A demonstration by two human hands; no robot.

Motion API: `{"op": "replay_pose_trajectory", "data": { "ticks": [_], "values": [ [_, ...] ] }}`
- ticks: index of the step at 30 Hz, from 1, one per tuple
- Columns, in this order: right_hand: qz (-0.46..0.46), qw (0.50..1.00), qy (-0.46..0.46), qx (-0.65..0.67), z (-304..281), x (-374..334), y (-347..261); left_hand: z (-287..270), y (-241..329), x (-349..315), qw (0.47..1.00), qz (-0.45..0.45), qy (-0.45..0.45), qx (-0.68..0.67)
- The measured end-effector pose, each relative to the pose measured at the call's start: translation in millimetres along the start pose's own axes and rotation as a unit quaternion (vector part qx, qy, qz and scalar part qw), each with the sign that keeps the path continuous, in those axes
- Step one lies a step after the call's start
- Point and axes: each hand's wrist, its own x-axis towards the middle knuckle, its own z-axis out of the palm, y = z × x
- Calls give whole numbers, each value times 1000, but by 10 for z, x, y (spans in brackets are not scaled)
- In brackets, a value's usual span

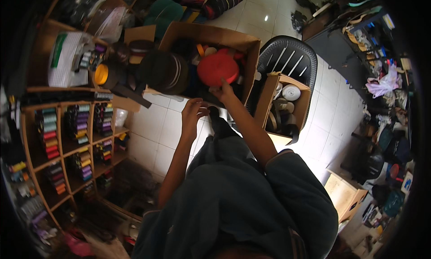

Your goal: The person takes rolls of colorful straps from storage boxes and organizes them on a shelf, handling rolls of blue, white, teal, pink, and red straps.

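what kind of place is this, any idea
Probably a sewing workshop or its storeroom: the wooden cubbyhole shelf on the left holds what look like coloured thread spools, and a red roll, perhaps strap or tape, sits at the large cardboard box.

Shirt point(224, 191): dark blue-grey, loose, short sleeves point(301, 189), thin lighter trim point(272, 159) at cuff. Small pale mark point(170, 229) on the front, lower centre of frame. Hands point(222, 93) and forearms point(249, 129) bare. Trousers point(220, 152) grey. Dark shoe point(214, 114) mid-frame, probably; too dim for detail.
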Motion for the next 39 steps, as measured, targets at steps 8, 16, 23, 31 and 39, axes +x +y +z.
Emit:
{"op": "replay_pose_trajectory", "data": {
  "ticks": [8, 16, 23, 31, 39],
  "values": [
    [-24, 986, 159, -45, 300, -279, 2, -42, -144, 832, 998, -44, 5, 41],
    [-2, 983, 88, -159, 100, -301, -59, 11, -772, 1754, 955, -273, 113, 21],
    [-43, 910, 75, -404, -140, -30, 174, -189, -1210, 1989, 959, -269, 54, 70],
    [-236, 685, 30, -689, -35, -275, -88, -96, -1102, 1971, 944, -327, -27, -24],
    [-147, 815, 125, -546, 101, -549, -746, -376, -1302, 2211, 942, -331, 44, -36]
  ]
}}
